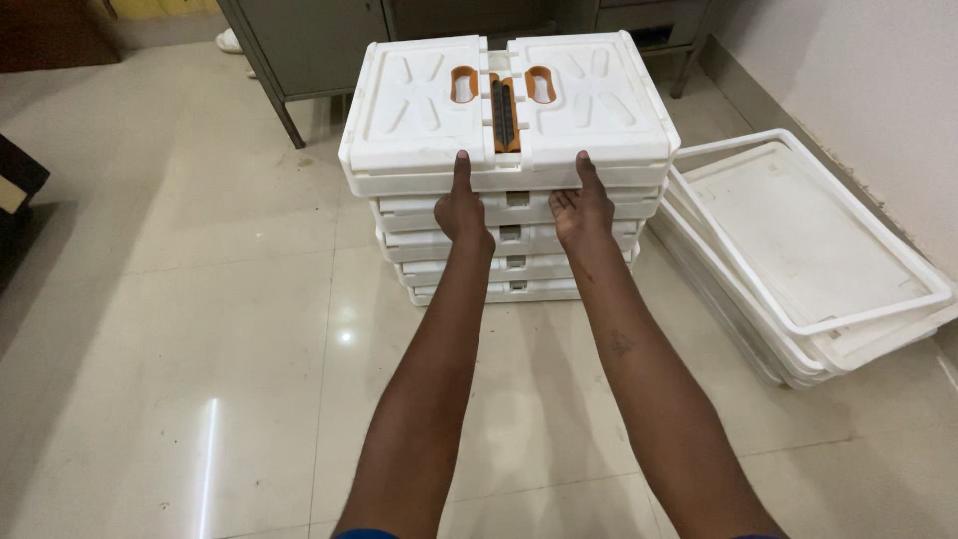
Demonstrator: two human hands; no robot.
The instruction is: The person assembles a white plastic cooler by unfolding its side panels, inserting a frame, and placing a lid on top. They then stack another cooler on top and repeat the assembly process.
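— Head view first: what do the hands hold?

— Both arms reach forward to a stack of white plastic crates point(509, 215) standing on the tiled floor point(200, 329). The left hand point(462, 210) and right hand point(582, 208) press against the near edge of the top crate point(504, 110), thumbs lying up on its rim, fingers tucked under the lip and out of sight.

— So each grip is closed on it?

— Each grip clasps the near rim of the top crate, the two hands close together at the middle of that edge. How far the fingers curl underneath cannot be told.

— Where does the top crate sit?

— On the pile, overhanging the crates below on every visible side. Its lid has two white flaps meeting at a dark centre strip point(504, 115), with an orange-edged hole point(463, 85) on either side.

— And around it?

— To the right, just beside the pile, a second heap of white trays point(813, 265) leans tilted against the wall point(868, 90). Behind the pile stands a grey metal cabinet point(309, 40) on legs. Far left, a dark piece of furniture point(15, 190) shows at the frame's edge.
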